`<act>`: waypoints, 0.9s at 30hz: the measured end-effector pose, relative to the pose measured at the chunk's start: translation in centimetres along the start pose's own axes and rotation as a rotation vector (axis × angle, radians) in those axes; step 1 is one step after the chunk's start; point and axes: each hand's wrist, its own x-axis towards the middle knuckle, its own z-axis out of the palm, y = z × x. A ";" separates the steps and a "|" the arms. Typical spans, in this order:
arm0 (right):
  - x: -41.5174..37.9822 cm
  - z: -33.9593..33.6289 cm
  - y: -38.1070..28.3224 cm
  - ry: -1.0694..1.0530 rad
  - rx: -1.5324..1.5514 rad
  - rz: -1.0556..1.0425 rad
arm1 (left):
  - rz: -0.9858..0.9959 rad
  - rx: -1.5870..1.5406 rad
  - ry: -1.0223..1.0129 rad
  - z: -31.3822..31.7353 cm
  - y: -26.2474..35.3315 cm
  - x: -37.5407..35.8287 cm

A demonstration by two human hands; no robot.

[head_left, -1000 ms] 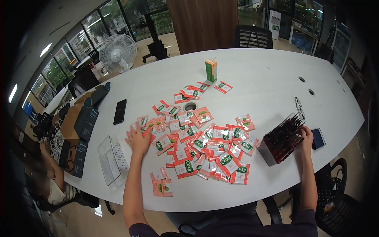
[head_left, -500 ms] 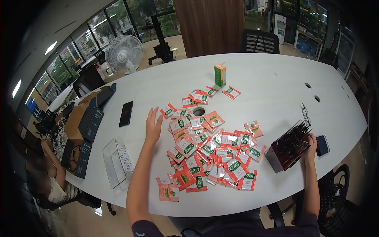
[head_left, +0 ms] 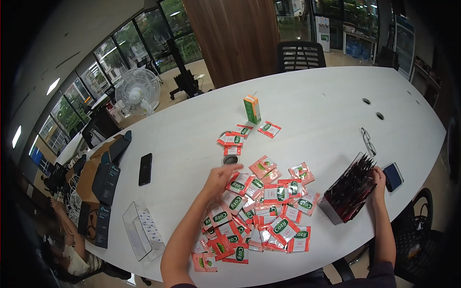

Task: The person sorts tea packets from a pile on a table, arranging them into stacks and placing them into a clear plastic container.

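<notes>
Nearest lay the heap of red sachets on the white table. The left hand rested open-fingered on the pile's far edge, apparently gathering sachets inward. The right hand gripped the rim of the clear organiser box. Beyond stood a green carton. Next, judging so, a packet needs pinching up.

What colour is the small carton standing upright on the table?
The carton is green with orange, seen clearly in the head view.
</notes>
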 end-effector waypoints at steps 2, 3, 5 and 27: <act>0.1 0.1 -0.1 0.005 0.002 0.005 | 0.063 -0.070 0.124 -1.6 -1.7 3.2; -0.1 0.2 -0.4 0.001 -0.007 0.013 | 0.123 0.092 0.221 -2.3 -2.2 5.0; -0.4 0.4 -1.1 0.001 -0.029 0.020 | 0.257 0.411 0.411 -3.3 -3.4 8.6; -1.1 0.9 -2.9 0.001 -0.090 0.028 | 0.419 0.557 0.034 6.6 -1.2 17.1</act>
